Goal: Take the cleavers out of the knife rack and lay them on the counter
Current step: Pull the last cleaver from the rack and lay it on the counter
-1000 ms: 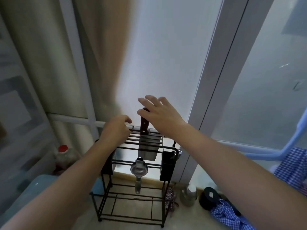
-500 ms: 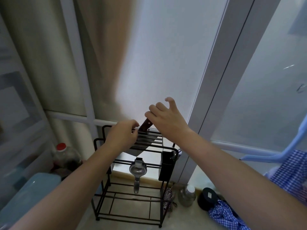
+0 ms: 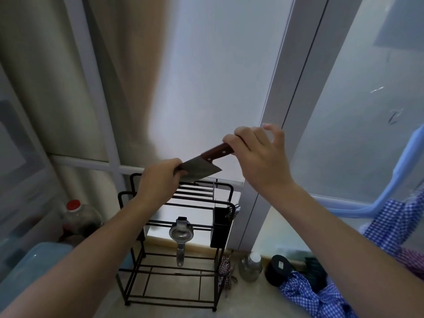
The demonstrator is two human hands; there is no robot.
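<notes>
Black rack [image 3: 220,198], red-brown cleaver handle [image 3: 217,153]

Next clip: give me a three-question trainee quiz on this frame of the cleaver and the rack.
1. True or false: the cleaver is seated in the knife rack's top slots.
2. Which hand grips the brown handle? A) left hand B) right hand C) neither
3. Fill in: the metal squeezer hangs from a rack ____.

Key
1. False: it is held above the rack, clear of the slots.
2. B: the right hand closes on the handle; the left hand holds the blade end.
3. Rail (front crossbar).
</notes>
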